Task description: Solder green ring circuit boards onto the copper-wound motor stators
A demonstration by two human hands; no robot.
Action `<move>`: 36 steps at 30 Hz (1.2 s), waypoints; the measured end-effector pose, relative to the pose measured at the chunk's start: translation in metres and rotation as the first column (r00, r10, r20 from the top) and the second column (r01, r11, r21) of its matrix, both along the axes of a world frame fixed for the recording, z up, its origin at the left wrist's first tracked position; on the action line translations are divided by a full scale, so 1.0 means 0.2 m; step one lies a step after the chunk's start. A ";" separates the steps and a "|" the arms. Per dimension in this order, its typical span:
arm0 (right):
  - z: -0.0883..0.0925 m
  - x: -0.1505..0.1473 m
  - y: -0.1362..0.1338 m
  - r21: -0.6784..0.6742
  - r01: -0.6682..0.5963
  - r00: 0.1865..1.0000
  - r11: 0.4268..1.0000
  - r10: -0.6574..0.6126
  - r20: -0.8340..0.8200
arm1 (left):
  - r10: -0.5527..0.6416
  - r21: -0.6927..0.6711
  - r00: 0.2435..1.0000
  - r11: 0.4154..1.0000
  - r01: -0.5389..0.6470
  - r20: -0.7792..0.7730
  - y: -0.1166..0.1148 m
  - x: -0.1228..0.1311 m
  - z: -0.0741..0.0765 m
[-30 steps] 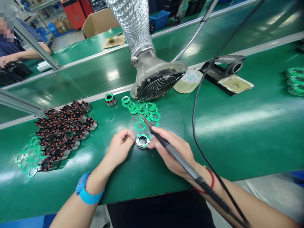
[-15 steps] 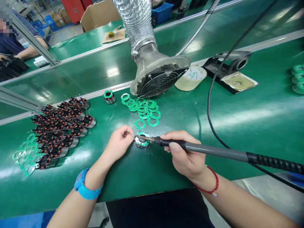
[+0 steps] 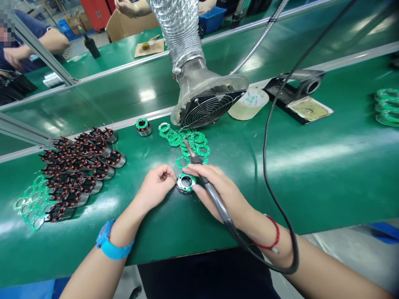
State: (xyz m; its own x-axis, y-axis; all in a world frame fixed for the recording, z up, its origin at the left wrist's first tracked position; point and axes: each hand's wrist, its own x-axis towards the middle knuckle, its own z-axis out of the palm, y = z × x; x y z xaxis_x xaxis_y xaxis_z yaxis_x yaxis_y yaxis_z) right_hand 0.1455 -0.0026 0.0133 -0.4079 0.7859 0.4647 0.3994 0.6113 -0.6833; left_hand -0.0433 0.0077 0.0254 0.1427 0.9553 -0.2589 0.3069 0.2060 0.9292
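A small round motor stator with a green ring board on top [image 3: 186, 182] lies on the green belt [image 3: 311, 166] in front of me. My left hand [image 3: 156, 187] is curled, its fingertips pinched at the stator's left edge. My right hand [image 3: 218, 191] touches the stator's right side with its fingertips and holds a grey soldering iron [image 3: 205, 185] between the fingers. The iron's tip points away from me, over the loose green boards.
A pile of green ring boards [image 3: 187, 141] lies behind the stator, one finished stator [image 3: 143, 126] beside it. Several wound stators [image 3: 81, 166] and more boards [image 3: 29, 205] lie at left. A fume extractor hood [image 3: 208, 104], a solder stand [image 3: 299, 93] and another person [image 3: 18, 41] are beyond.
The soldering iron swung from lying sideways with its tip on the stator to pointing away from me, off the stator. My right fingertips came to the stator's edge. The left hand stayed.
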 end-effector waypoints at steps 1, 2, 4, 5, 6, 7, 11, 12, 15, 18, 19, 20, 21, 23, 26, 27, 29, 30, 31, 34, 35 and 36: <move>0.00 0.00 0.00 0.007 -0.037 0.999 0.999 0.037 0.038 | -0.007 0.008 1.000 1.000 0.007 0.000 0.00 0.00 0.00; -0.01 -0.01 0.00 0.008 -0.061 0.996 0.998 0.060 0.062 | -0.014 0.016 1.000 1.000 0.014 -0.001 0.00 0.00 0.00; -0.02 0.00 0.00 -0.004 -0.090 0.993 0.996 0.090 0.081 | -0.030 0.028 1.000 0.999 0.030 -0.009 0.01 -0.01 0.00; -0.03 0.00 0.00 -0.016 -0.099 0.992 0.995 0.100 0.082 | -0.041 0.032 0.999 0.999 0.041 -0.016 0.01 -0.01 -0.01; -0.03 0.00 0.00 -0.028 -0.108 0.991 0.994 0.110 0.079 | -0.052 0.034 0.998 0.998 0.053 -0.027 0.00 -0.01 -0.01; -0.03 0.00 0.00 -0.038 -0.113 0.990 0.993 0.115 0.075 | -0.055 0.037 0.998 0.998 0.057 -0.042 0.00 -0.02 -0.01; -0.04 0.00 0.01 -0.040 -0.045 0.994 0.998 0.049 0.096 | -0.014 0.172 0.987 0.984 0.042 -0.163 -0.03 -0.06 -0.01; -0.05 0.00 0.02 -0.026 -0.013 0.994 1.000 0.015 0.106 | -0.030 0.238 0.978 0.968 0.079 -0.205 -0.05 -0.07 0.00; -0.06 0.00 0.02 0.024 0.031 0.995 0.999 -0.033 0.099 | -0.173 0.379 0.927 0.876 0.299 -0.332 -0.08 -0.08 0.02; -0.06 0.01 0.02 0.044 0.015 0.997 0.999 -0.019 0.073 | -0.258 0.414 0.881 0.806 0.423 -0.396 -0.09 -0.06 0.02; -0.07 0.01 0.02 0.045 0.013 0.997 0.999 -0.016 0.071 | -0.262 0.423 0.880 0.799 0.428 -0.396 -0.09 -0.06 0.02; -0.07 0.01 0.02 0.046 0.013 0.997 0.999 -0.016 0.071 | -0.261 0.433 0.886 0.797 0.421 -0.382 -0.09 -0.05 0.01; -0.07 0.01 0.02 0.045 0.013 0.997 0.999 -0.017 0.072 | -0.256 0.440 0.898 0.802 0.404 -0.358 -0.09 -0.04 0.01; -0.07 0.00 0.02 0.046 0.013 0.997 0.999 -0.016 0.072 | -0.219 0.425 0.932 0.843 0.330 -0.290 -0.08 -0.03 0.00; -0.06 -0.01 0.01 0.056 0.012 0.996 0.998 -0.017 0.089 | -0.064 0.282 0.988 0.954 0.103 -0.142 -0.06 -0.03 -0.01; -0.06 -0.02 0.01 0.062 0.011 0.995 0.998 -0.017 0.099 | -0.007 0.209 0.996 0.977 0.026 -0.090 -0.06 -0.03 -0.01; -0.06 -0.03 0.01 0.080 0.007 0.994 0.997 -0.016 0.112 | 0.059 0.092 0.998 0.994 -0.058 -0.014 -0.05 -0.02 -0.01; -0.06 -0.04 0.00 0.100 -0.004 0.994 0.995 -0.007 0.108 | 0.067 0.066 0.998 0.996 -0.067 -0.002 -0.05 -0.02 -0.01; -0.05 -0.04 0.00 0.125 -0.023 0.995 0.992 0.011 0.099 | 0.067 0.060 0.998 0.996 -0.067 -0.010 -0.05 -0.02 -0.01; -0.05 -0.05 -0.01 0.187 -0.126 0.989 0.974 0.108 0.104 | 0.054 0.076 0.998 0.996 -0.051 -0.039 -0.05 -0.01 0.00; -0.05 -0.05 -0.02 0.194 -0.156 0.983 0.968 0.134 0.123 | 0.049 0.073 0.998 0.996 -0.047 -0.032 -0.05 -0.01 0.00; -0.05 -0.05 -0.02 0.194 -0.173 0.979 0.966 0.147 0.145 | 0.044 0.068 0.999 0.997 -0.043 -0.018 -0.06 -0.01 0.00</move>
State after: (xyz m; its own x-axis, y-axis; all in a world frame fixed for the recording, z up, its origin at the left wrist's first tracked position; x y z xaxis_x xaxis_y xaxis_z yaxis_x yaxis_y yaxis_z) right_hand 0.1348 -0.0071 0.0035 -0.5873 0.5992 0.5441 0.3609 0.7956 -0.4865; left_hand -0.0457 -0.0035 0.0252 0.0961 0.9758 -0.1962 0.3176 0.1568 0.9352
